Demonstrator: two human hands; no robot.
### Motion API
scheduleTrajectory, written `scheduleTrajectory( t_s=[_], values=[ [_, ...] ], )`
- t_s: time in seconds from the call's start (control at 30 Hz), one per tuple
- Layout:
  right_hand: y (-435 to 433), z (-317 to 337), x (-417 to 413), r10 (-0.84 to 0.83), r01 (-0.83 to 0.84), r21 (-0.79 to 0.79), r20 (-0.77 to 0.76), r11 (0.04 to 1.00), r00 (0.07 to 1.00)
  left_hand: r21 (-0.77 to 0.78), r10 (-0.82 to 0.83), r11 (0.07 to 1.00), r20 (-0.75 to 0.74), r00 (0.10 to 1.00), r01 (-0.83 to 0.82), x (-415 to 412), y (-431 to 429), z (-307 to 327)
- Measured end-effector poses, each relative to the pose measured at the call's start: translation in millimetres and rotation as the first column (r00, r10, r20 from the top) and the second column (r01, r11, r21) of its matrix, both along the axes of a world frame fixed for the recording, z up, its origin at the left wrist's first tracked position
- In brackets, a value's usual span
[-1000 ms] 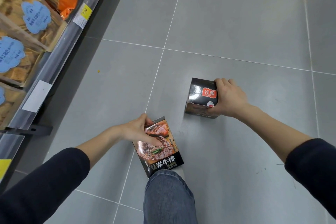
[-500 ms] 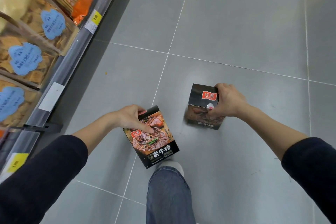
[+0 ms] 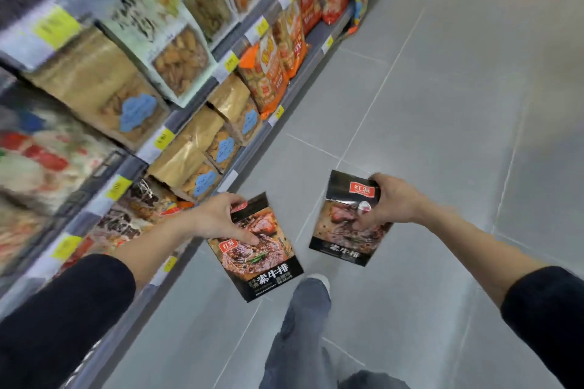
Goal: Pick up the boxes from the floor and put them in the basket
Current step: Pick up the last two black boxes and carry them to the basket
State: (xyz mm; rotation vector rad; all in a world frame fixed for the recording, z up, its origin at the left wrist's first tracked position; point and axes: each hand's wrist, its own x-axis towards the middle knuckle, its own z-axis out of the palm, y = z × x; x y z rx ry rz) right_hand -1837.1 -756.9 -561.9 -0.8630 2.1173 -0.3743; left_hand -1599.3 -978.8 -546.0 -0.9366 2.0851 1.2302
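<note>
**A box in each hand**

The left hand (image 3: 221, 218) holds the left box (image 3: 257, 254) by its top edge, thumb on the front picture. The right hand (image 3: 390, 200) grips the right box (image 3: 346, 224) at its top corner, fingers wrapped around it. Both boxes are dark, with a meat picture and a red label. They hang in the air above the grey floor (image 3: 426, 104), side by side but apart. A shoe (image 3: 319, 279) and a jeans leg (image 3: 300, 331) show below, between the hands. Shelves (image 3: 177, 123) full of snack bags stand beside the left hand.
</note>
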Motion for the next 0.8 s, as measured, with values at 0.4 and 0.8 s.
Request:
scheduleTrajectory(
  t_s=[0.4,0.8],
  values=[
    [-50,296,211,0.586,-0.588,-0.111,-0.054,0.801,0.809,-0.208,0.55,0.776,-0.238,0.801,-0.595,296,116,287],
    [-14,403,617,0.938,-0.939,-0.167,-0.127,0.301,0.323,-0.389,0.886,0.161,-0.347,0.306,-0.907,676,358,419]
  ],
)
